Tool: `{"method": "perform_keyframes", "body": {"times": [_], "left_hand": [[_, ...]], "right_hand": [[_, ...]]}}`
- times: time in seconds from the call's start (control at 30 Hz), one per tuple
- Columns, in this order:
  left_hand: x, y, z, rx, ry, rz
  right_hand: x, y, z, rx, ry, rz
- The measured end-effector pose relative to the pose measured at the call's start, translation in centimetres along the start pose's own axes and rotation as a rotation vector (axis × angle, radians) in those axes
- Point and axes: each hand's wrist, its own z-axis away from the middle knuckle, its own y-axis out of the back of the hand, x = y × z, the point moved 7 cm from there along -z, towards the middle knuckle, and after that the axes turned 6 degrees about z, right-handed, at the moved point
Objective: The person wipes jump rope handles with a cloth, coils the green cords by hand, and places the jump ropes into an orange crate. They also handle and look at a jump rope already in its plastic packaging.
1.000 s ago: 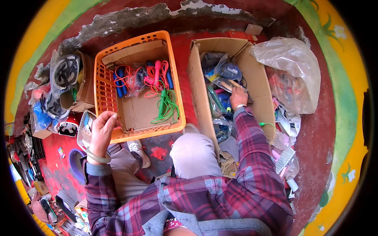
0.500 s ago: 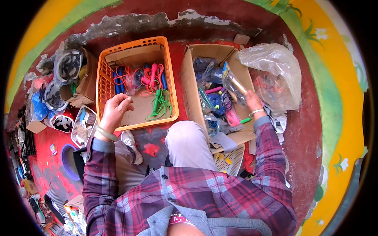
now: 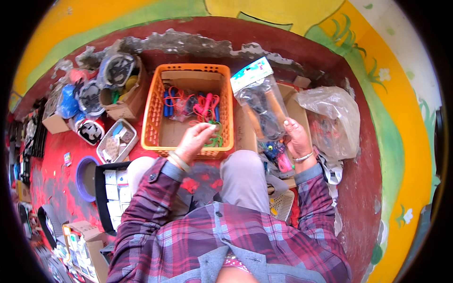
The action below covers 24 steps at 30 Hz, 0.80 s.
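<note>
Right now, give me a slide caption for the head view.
Right hand holds a clear packet over a cardboard box; left hand near an orange basket of jump ropes.

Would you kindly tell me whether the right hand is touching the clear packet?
Touching: the head view shows the right hand gripping the clear packet at its lower right edge.

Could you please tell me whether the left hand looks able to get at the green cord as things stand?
Probably yes: the left hand appears right beside the green cord in this view, and the orange basket is open on top, so the way looks free.
</note>
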Motion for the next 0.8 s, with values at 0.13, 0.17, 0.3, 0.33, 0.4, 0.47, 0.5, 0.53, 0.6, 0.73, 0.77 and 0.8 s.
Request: {"method": "perform_keyframes", "body": {"times": [0.13, 0.17, 0.3, 0.33, 0.4, 0.47, 0.5, 0.53, 0.6, 0.73, 0.77, 0.8], "left_hand": [[0.8, 0.0, 1.6, 0.018, -0.095, 0.378], [1.2, 0.1, 2.1, 0.002, -0.122, 0.494], [3.8, 0.3, 4.0, -0.139, -0.277, 0.799], [4.3, 0.6, 4.2, -0.097, -0.32, 0.798], [3.8, 2.1, 4.4, -0.017, -0.332, 0.888], [3.8, 3.3, 4.5, -0.012, -0.3, 0.916], [3.8, 3.6, 4.3, -0.032, -0.299, 0.896], [4.2, 3.7, 4.3, -0.02, -0.298, 0.906], [4.3, 4.3, 4.2, 0.06, -0.317, 0.888], [4.2, 4.4, 5.3, 0.091, -0.306, 0.807], [4.6, 4.7, 5.3, 0.095, -0.343, 0.74], [4.4, 5.0, 5.2, 0.113, -0.317, 0.755]], "right_hand": [[-1.0, -7.9, 0.8, 0.135, 0.314, 0.604], [-1.6, -10.5, 1.7, 0.219, 0.528, 0.841], [-1.4, -21.4, 6.1, 0.175, 0.998, 1.254], [-0.3, -22.9, 6.8, 0.107, 0.978, 1.263], [0.7, -24.5, 8.0, -0.042, 0.957, 1.203], [-0.1, -24.9, 9.2, -0.205, 0.948, 1.077], [-0.9, -23.8, 9.6, -0.177, 0.962, 1.073], [-2.0, -21.7, 9.9, -0.152, 0.978, 1.065], [-3.7, -15.8, 10.4, 0.07, 1.008, 1.145], [-6.2, 1.8, 13.0, 0.729, 0.74, 1.363], [-6.6, 6.2, 14.4, 0.83, 0.614, 1.304], [-6.1, 11.1, 16.1, 0.942, 0.536, 1.236]]}}
